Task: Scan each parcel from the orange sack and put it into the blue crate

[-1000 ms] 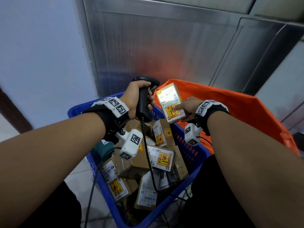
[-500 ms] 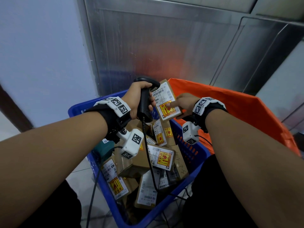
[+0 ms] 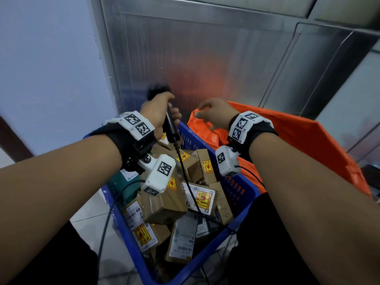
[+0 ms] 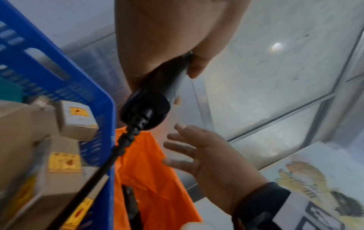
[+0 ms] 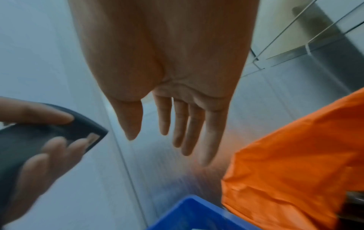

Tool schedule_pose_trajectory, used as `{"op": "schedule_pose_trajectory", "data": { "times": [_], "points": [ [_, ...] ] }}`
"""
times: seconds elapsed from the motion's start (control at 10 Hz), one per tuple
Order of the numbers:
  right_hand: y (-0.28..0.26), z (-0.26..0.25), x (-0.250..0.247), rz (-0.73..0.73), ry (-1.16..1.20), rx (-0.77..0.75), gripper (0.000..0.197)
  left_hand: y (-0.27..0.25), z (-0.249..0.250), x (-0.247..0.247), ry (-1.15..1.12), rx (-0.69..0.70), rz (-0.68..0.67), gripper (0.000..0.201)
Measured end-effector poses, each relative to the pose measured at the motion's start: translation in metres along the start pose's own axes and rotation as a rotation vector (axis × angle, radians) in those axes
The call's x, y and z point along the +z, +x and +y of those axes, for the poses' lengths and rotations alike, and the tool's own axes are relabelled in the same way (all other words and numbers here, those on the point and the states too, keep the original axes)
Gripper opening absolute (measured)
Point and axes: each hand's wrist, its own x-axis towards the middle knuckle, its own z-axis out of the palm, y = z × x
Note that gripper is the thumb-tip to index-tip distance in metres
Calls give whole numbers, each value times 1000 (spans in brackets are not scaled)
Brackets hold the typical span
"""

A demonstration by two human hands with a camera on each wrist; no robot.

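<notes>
My left hand (image 3: 158, 112) grips the handle of a black barcode scanner (image 3: 170, 126) above the far end of the blue crate (image 3: 236, 186). The scanner's head is blurred. My right hand (image 3: 211, 114) is empty, its fingers spread and relaxed, over the near left rim of the orange sack (image 3: 308, 140). Several brown parcels (image 3: 164, 202) with white and yellow labels fill the crate. The left wrist view shows the scanner's base (image 4: 145, 110), the right hand (image 4: 197, 152) and the sack (image 4: 153, 171). In the right wrist view the right hand's straight fingers (image 5: 164, 124) hold nothing.
The scanner's black cable (image 3: 189, 192) trails across the parcels and over the crate's near edge. A steel wall panel (image 3: 205, 58) stands close behind crate and sack. A teal object (image 3: 121, 186) lies at the crate's left side. Tiled floor (image 3: 90, 214) shows to the left.
My right hand no longer holds the labelled parcel it had in front of the scanner; it has opened and moved right, over the sack. The left hand with the scanner rose slightly.
</notes>
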Motion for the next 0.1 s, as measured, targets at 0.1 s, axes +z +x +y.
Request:
{"op": "schedule_pose_trajectory", "data": {
  "times": [0.1],
  "points": [
    [-10,-39,-15,251,258,-378,8,-23,32,5,-133,223,-49,25]
  ]
}}
